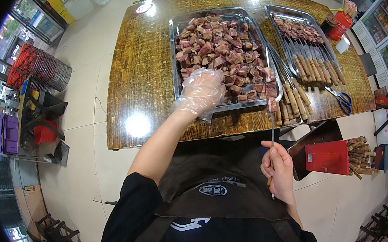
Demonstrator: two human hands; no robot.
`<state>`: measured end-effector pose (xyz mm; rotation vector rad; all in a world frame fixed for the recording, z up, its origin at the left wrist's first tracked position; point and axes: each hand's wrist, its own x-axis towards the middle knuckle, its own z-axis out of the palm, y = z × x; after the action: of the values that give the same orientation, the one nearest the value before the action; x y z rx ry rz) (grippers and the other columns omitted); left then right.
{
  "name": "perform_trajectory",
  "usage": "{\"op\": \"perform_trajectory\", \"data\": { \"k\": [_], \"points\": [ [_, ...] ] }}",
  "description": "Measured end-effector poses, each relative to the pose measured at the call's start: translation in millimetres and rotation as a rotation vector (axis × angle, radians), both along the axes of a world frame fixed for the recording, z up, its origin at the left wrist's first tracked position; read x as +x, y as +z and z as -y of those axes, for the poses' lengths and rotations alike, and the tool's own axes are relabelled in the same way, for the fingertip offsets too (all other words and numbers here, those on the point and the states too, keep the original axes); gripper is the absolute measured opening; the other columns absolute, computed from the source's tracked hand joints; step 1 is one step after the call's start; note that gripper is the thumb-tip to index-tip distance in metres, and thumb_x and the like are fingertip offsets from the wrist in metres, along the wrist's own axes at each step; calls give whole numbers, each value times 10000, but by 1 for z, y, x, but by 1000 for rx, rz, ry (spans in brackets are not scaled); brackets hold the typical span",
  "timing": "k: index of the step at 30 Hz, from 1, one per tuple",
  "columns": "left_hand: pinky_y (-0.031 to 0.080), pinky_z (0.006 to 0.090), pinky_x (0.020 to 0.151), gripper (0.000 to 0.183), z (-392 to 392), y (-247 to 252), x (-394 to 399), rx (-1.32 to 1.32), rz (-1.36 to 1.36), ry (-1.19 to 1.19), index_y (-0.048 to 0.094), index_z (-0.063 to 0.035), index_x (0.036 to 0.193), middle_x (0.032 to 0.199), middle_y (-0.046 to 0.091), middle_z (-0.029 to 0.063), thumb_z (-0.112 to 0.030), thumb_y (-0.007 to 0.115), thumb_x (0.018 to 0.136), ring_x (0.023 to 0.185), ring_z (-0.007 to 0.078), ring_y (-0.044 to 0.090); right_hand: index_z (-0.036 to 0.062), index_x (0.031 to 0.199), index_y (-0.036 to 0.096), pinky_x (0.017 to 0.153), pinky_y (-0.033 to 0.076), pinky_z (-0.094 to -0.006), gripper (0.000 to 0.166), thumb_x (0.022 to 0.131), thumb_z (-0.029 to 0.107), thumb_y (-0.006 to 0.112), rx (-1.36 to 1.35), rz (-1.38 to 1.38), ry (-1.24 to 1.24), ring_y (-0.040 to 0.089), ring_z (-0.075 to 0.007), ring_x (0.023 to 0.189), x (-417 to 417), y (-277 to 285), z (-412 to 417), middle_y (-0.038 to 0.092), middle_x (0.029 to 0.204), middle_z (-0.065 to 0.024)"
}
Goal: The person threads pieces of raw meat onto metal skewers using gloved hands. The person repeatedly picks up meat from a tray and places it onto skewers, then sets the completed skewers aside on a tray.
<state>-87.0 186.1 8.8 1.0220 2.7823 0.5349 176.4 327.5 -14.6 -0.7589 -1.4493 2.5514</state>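
Note:
My left hand [204, 86], in a clear plastic glove, reaches into a metal tray [238, 106] heaped with raw meat cubes [218, 42]. Its fingertips are down among the cubes, and whether they pinch one is hidden. In my bare right hand [277, 167] is a metal skewer [272, 129], gripped near its wooden handle. Several meat pieces [270, 90] are threaded on its far end, over the tray's right front corner. Just right of them lies a bunch of bare skewers with turned wooden handles [292, 102], partly resting along the tray's side.
A second metal tray [269, 10] holds loaded skewers [313, 63]. Scissors [342, 99] lie near the front edge of the wooden table [136, 77]. A red container [339, 26] and a white cup [343, 45] stand at right. Below, a red box [327, 158] holds more wooden-handled skewers.

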Motion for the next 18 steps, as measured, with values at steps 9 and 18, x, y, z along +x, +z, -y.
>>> {"op": "perform_trajectory", "data": {
  "k": [9,18],
  "points": [
    [507,275,783,152,48,17,-9,921,1023,191,606,-94,1028,905,606,-5,-206,661,942,836,104,605,-19,1245,562,437,277,-202,285,1063,144,415,-54,-10,180,321,-42,465,9,-7,1,492,672,-20],
    [538,353,854,145,67,14,-8,508,258,92,680,-2,1014,1116,694,140,-60,654,883,964,207,676,-18,1198,583,431,276,-193,265,1058,147,430,5,-21,-41,309,-27,465,11,2,-12,477,684,0]
  ]
}}
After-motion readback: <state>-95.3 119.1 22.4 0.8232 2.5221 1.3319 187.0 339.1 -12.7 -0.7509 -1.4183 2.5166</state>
